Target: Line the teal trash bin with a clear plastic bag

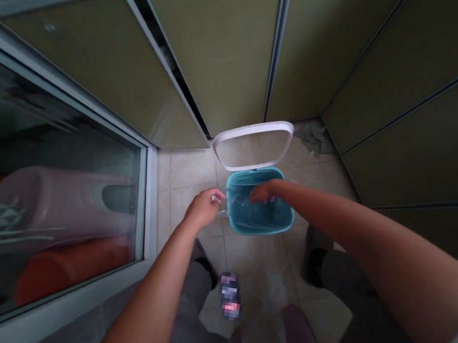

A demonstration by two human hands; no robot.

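Observation:
A teal bin (256, 229) stands on the tiled floor, and a thin clear film seems to line its inside. From its back edge rises a white rim frame (247, 170), tilted up and open in the middle. My left hand (205, 207) is just outside the bin's left edge, fingers curled together; a small pale bit shows by the fingertips, too unclear to name. Over the far side my right hand (264, 191) reaches down inside the bin, fingers apart and pointing downward. Nothing can be seen in its grasp.
Panelled cabinet doors (218, 33) enclose the back and right. At left is a glass-fronted door (46, 175) with pink and red items behind it. A grey cloth (315, 136) lies in the far corner. A pixelated bottle-like shape (230, 296) is near my feet.

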